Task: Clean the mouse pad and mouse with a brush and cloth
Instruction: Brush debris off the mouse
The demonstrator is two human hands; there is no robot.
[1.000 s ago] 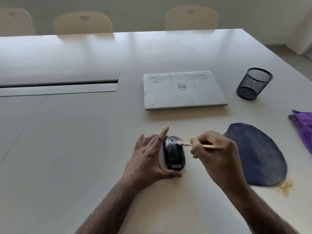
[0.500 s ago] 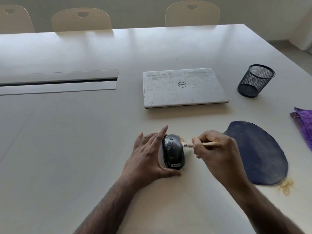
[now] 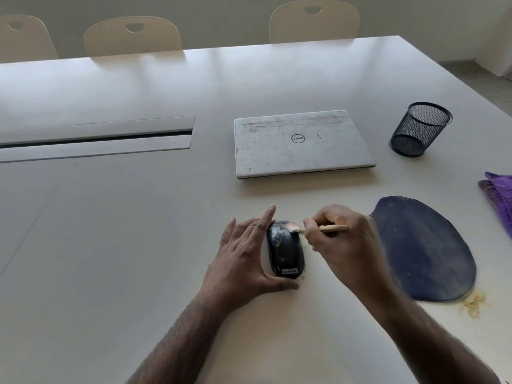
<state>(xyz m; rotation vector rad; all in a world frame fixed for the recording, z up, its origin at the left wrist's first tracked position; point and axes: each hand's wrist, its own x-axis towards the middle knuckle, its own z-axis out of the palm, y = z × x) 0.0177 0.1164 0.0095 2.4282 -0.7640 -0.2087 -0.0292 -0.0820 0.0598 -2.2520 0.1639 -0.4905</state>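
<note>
A black Lenovo mouse (image 3: 285,252) lies on the pale table (image 3: 110,245), smeared with dust at its front. My left hand (image 3: 243,256) braces it from the left, fingers along its side and thumb at its near end. My right hand (image 3: 343,245) grips a small brush with a wooden handle (image 3: 332,228); its bristles rest on the mouse's front right. To the right lies the dark blue mouse pad (image 3: 426,253), speckled with dust. A purple cloth (image 3: 498,195) sits folded at the right edge of the view.
A closed, scuffed Dell laptop (image 3: 302,142) lies behind the mouse. A black mesh cup (image 3: 419,128) stands at the back right. Yellowish crumbs (image 3: 473,303) lie by the pad's near edge. A cable slot (image 3: 97,138) runs at the left; chairs line the far side.
The brush tip has moved from beside the mouse's right front back onto its top front. My left hand and the mouse have stayed in place.
</note>
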